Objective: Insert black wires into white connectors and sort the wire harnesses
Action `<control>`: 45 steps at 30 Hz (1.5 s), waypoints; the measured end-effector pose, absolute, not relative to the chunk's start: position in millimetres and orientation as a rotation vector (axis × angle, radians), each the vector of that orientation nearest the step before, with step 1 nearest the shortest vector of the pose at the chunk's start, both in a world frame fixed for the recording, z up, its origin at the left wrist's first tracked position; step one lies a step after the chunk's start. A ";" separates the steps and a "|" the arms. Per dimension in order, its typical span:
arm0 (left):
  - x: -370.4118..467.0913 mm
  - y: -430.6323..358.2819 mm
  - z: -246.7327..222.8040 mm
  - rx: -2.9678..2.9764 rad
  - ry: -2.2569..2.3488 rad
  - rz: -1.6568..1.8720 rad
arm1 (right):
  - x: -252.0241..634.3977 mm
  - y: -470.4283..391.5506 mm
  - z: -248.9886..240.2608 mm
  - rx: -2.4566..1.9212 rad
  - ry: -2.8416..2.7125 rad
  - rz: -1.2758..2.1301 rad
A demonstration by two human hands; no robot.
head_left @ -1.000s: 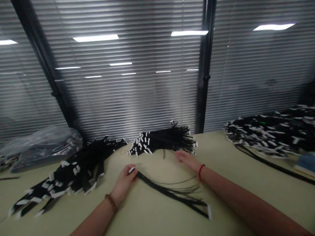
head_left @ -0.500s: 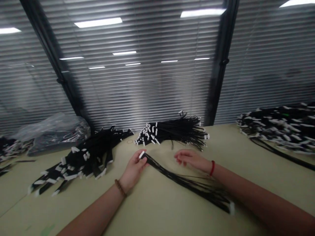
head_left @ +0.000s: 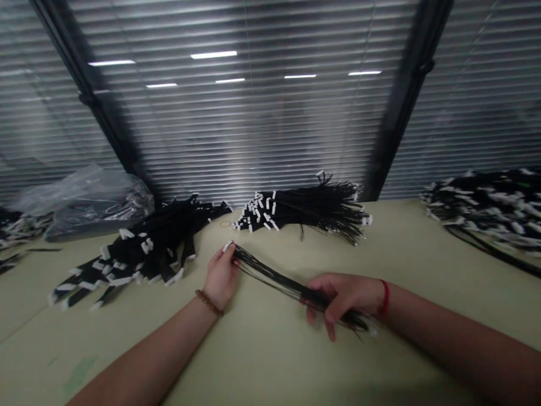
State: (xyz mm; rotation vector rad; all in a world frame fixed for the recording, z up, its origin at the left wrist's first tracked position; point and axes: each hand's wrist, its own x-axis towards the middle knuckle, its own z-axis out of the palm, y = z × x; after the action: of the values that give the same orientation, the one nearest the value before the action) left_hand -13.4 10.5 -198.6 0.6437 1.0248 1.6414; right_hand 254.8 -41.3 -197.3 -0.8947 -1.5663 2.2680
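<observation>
A black cable bundle (head_left: 270, 273) with a white connector at its left end stretches between my two hands above the table. My left hand (head_left: 222, 273), with a brown beaded bracelet at the wrist, pinches the bundle by that connector. Around the bundle's right part curl the fingers of my right hand (head_left: 338, 299), which has a red band at the wrist. Past the right hand the loose right end shows, with a blurred pale tip.
Black cables with white connectors lie in a middle pile (head_left: 304, 208), a left pile (head_left: 156, 237) and a large right pile (head_left: 490, 206). A clear plastic bag (head_left: 101, 203) sits at the back left of the pale green table (head_left: 253, 361). Blinds (head_left: 253, 129) stand behind.
My right hand has moved down onto the cable bundle and closed around its right part. The bundle is straighter, its right end raised. The view has shifted slightly.
</observation>
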 end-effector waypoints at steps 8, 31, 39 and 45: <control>-27.9 19.5 -193.1 0.526 1.153 1.836 | 283.4 -3.6 -205.9 -0.996 -1.488 1.812; -23.5 -8.1 -192.3 0.606 1.212 1.746 | 293.0 -23.5 -166.8 -1.448 -2.311 0.500; -17.4 -13.6 -185.4 0.745 1.134 1.577 | 304.4 -28.2 -157.1 -1.275 -2.544 0.656; -5.6 -24.4 -179.7 0.850 1.059 1.486 | 326.9 -13.2 -149.6 -1.185 -1.829 -0.281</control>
State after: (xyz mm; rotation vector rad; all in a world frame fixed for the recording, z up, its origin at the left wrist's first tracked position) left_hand -5.6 -24.4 -179.7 0.8505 1.0595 1.4856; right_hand 326.9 -13.2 -149.6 -1.1853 -1.8287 -0.2810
